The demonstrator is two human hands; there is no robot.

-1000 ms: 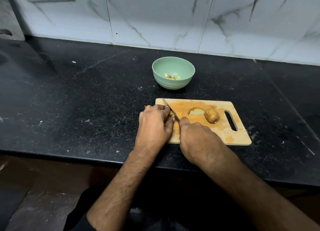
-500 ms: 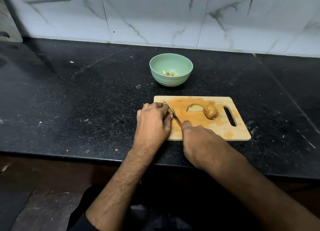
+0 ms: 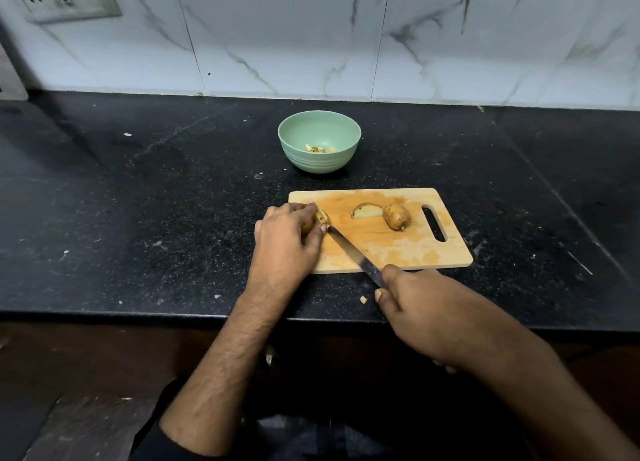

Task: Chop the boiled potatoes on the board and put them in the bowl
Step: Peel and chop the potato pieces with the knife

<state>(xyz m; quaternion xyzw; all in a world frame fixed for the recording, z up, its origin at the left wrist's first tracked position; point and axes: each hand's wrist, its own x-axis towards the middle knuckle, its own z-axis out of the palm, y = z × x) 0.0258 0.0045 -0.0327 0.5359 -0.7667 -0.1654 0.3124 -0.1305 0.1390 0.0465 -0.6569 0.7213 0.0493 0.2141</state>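
Pinching a potato piece (image 3: 321, 216) at the board's (image 3: 408, 252) left end, the left hand (image 3: 285, 239) has fingers curled over it, tips pressed close, w/ only the piece's right face showing. The right hand (image 3: 415, 308), near the counter (image 3: 138, 218) edge, wraps its fingers round the knife (image 3: 353, 254) handle, thumb along the side; the blade runs up-left across the board, tip just beside the pinched piece. Further right on the board lie a cut half (image 3: 367, 211), pale face up, touching or nearly touching a whole potato (image 3: 396, 215) in its skin. Behind the board, apart from it, the green bowl (image 3: 298, 138) holds a few chopped bits. Boiled flesh prob. soft & crumbly, skin likely slick when wet, so a light hold on the skin side, fingertips tucked back from the edge, seems safest; hard squeezing could mash it. A stray crumb (image 3: 363, 299) sits on the counter by the right hand.
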